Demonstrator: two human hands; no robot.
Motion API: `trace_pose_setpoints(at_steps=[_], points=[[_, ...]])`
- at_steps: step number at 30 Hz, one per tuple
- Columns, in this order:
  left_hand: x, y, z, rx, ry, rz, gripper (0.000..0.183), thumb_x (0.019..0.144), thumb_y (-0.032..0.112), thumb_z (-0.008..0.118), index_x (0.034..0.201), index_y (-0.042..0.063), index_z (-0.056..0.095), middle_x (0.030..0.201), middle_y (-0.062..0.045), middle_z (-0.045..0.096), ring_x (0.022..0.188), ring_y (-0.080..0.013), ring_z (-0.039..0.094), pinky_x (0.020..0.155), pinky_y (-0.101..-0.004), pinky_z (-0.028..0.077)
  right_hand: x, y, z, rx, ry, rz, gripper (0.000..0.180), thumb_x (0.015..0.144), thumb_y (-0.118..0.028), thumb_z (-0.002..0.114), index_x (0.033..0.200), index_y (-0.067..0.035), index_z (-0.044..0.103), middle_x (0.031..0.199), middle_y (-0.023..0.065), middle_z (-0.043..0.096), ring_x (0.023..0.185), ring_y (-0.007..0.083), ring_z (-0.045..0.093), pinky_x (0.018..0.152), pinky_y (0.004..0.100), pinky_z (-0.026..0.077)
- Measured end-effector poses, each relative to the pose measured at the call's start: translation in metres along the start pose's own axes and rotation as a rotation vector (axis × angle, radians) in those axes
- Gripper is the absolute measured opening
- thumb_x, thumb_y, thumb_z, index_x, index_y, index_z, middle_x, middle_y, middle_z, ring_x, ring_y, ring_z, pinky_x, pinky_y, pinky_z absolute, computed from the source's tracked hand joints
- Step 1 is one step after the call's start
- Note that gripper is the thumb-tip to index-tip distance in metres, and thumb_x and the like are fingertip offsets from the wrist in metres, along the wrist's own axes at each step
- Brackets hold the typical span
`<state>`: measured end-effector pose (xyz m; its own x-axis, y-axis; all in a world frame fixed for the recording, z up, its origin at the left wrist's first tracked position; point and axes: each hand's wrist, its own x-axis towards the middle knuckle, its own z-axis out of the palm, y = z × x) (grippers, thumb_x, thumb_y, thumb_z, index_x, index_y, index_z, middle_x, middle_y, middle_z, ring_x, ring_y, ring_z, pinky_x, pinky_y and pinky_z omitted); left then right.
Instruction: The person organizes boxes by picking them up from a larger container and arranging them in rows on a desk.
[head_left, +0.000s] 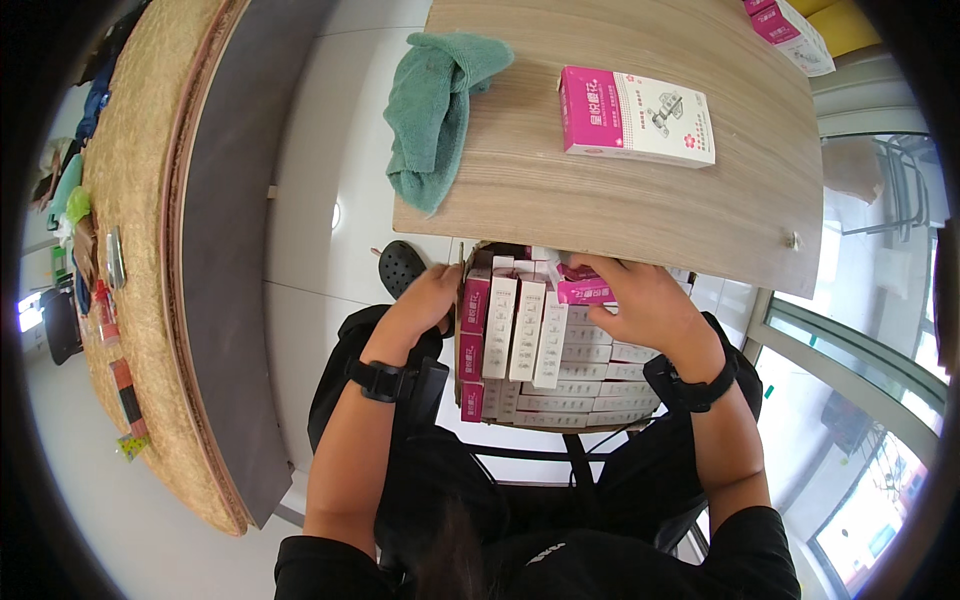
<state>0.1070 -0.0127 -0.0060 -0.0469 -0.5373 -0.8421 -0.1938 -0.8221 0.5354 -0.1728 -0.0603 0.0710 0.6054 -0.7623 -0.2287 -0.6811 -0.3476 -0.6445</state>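
Between my knees stands an open cardboard carton (459, 330), packed with rows of small white and pink boxes (536, 330). My left hand (429, 298) is at the carton's left wall, its fingers curled at the upper edge and slightly blurred. Over the carton's right half, my right hand (637, 304) has its thumb and fingers around a pink-ended small box (585, 291). The tabletop edge hides the far part of the carton. On the wooden table (525, 187) lies one pink and white box (636, 116), printed with a drawing of a cabinet hinge.
A green towel (435, 112) hangs over the table's left corner. More pink and white boxes (791, 36) stand at the far right. To the left is a bench with a gold cover (161, 360), holding a red bottle (103, 311). A glass door frame (847, 367) is on the right.
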Motion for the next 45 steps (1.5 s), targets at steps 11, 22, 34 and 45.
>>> trace_pose_setpoints(at_steps=[11,22,34,45], points=[[0.008,-0.025,0.007,-0.28,-0.069,0.006,0.037,0.098,0.022,0.039,0.105,-0.005,0.063,0.094,-0.01,0.067,0.082,-0.0182,0.063,0.077,-0.0319,0.05,0.006,0.005,0.01,-0.008,0.041,-0.17,0.048,0.074,-0.008,0.066,0.122,-0.011,0.063,0.117,0.0113,0.064,0.101,0.0319,0.062,0.089,0.0393,0.051],[-0.012,0.036,0.01,0.633,0.266,0.784,0.021,0.091,0.012,0.054,0.093,-0.009,0.061,0.082,-0.023,0.066,0.076,-0.0424,0.062,0.07,-0.0465,0.05,0.005,-0.003,0.016,-0.166,0.165,-0.193,0.058,0.07,-0.012,0.069,0.127,-0.016,0.06,0.114,0.008,0.064,0.102,0.0279,0.06,0.09,0.0384,0.049],[0.01,0.024,0.031,0.638,0.011,0.699,0.038,0.096,0.02,0.039,0.115,-0.006,0.06,0.122,-0.026,0.059,0.107,-0.0417,0.057,0.096,-0.0418,0.044,0.005,-0.004,0.019,-0.157,0.291,-0.178,0.052,0.07,-0.012,0.074,0.121,-0.01,0.063,0.107,0.0125,0.066,0.097,0.0328,0.062,0.087,0.0389,0.05],[0.014,0.034,0.031,0.849,-0.173,0.621,0.029,0.094,0.02,0.044,0.101,-0.003,0.061,0.105,-0.023,0.064,0.097,-0.0417,0.059,0.084,-0.0468,0.047,0.01,-0.005,0.019,-0.093,0.301,-0.229,0.048,0.076,-0.016,0.07,0.123,-0.009,0.06,0.108,0.0165,0.064,0.102,0.0365,0.06,0.087,0.0435,0.05]])
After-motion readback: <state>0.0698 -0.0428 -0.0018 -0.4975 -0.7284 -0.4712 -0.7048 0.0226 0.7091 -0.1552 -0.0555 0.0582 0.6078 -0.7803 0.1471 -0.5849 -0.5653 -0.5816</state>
